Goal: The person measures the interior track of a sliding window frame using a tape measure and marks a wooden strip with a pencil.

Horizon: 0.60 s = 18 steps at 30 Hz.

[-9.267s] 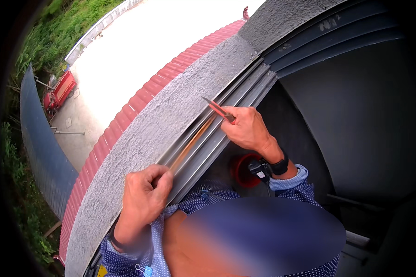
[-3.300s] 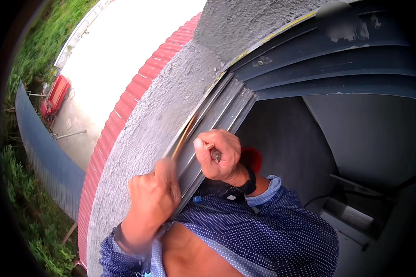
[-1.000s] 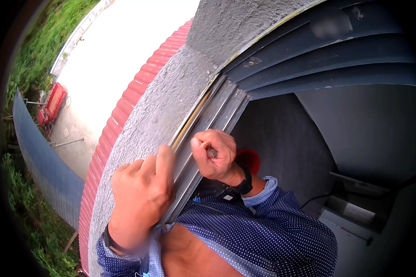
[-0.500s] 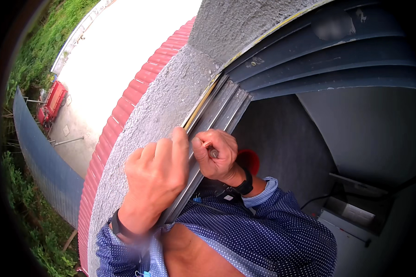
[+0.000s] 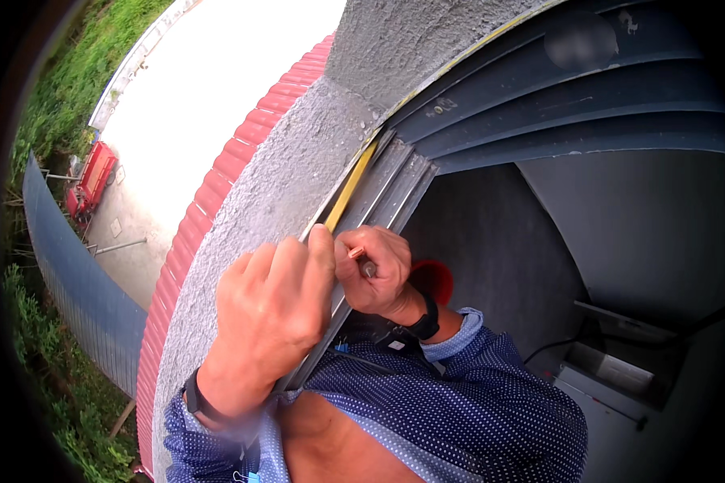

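My left hand point(image 5: 270, 310) is closed, knuckles up, over the outer edge of the metal window track point(image 5: 387, 189). From its index finger a flat yellow strip point(image 5: 351, 189) runs up to the far corner of the frame, standing away from the groove near the hand. What the fingertips do underneath is hidden. My right hand point(image 5: 377, 270) is curled in a fist beside it, above the track. A small grey round-ended metal piece point(image 5: 369, 269) shows in that fist, with a coppery bit point(image 5: 355, 253) near the thumb. The rest of this slim object is hidden.
Rough grey wall ledge point(image 5: 258, 189) borders the track, with red corrugated roofing point(image 5: 197, 221) beyond and a drop outside. Dark sliding panels point(image 5: 564, 97) stand at upper right. Inside are a red bucket point(image 5: 432, 280) and an open metal box point(image 5: 608, 374).
The yellow strip has come away from the frame's edge and shows wider, slanting over the track. My left hand has shifted slightly right; my right hand barely moves.
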{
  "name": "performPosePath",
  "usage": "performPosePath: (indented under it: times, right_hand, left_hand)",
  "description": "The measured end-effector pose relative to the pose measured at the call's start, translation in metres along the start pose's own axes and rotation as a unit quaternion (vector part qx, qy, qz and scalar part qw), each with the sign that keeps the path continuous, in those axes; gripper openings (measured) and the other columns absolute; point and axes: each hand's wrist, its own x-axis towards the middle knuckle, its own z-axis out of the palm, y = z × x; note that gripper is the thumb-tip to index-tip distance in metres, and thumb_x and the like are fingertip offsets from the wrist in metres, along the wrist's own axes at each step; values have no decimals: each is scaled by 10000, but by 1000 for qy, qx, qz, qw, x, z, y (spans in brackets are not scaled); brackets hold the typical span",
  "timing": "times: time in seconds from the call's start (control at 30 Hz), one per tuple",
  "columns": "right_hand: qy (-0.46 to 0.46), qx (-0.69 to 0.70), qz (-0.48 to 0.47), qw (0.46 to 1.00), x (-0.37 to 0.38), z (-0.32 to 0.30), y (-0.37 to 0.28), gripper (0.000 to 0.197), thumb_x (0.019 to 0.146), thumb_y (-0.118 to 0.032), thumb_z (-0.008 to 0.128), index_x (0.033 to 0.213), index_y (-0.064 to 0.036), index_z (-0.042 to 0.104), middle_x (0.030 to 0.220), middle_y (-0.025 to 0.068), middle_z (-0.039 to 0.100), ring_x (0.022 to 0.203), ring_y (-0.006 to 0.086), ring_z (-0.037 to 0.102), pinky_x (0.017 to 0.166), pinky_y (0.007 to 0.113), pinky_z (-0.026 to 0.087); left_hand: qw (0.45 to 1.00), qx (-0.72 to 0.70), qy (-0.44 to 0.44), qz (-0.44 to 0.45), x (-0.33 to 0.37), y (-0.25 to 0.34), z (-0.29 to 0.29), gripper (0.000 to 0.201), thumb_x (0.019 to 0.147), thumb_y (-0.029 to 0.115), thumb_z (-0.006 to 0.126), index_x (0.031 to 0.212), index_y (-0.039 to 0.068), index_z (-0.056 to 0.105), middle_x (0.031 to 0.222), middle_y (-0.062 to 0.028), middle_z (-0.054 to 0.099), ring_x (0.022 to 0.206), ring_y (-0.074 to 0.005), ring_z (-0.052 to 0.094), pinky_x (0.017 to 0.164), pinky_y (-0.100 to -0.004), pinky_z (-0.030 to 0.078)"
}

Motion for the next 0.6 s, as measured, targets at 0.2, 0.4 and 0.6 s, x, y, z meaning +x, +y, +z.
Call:
performPosePath:
  times: [0.2,0.4,0.6]
  right_hand:
    - [-9,6,14,1000,0,-2,-3,115,940,-95,734,903,-6,670,720,92,648,572,264,614,553,354,470]
    - [2,7,0,1000,2,0,-2,115,946,-93,726,903,-2,670,722,90,649,569,252,607,552,345,465]
    - [1,12,14,1000,1,0,-2,112,950,-89,730,906,-5,671,718,77,645,559,243,594,550,341,459]
  left_hand:
    - [998,-42,34,-23,1,0,-2,383,767,48,710,1142,-28,696,693,-30,455,553,-172,513,499,-333,404]
    - [995,-65,71,-37,6,1,-3,367,747,18,724,1112,-21,709,673,-40,443,528,-185,502,485,-341,400]
    - [993,-70,75,-52,3,3,-4,340,777,-7,747,1115,-15,719,661,-48,454,517,-201,500,479,-358,391]
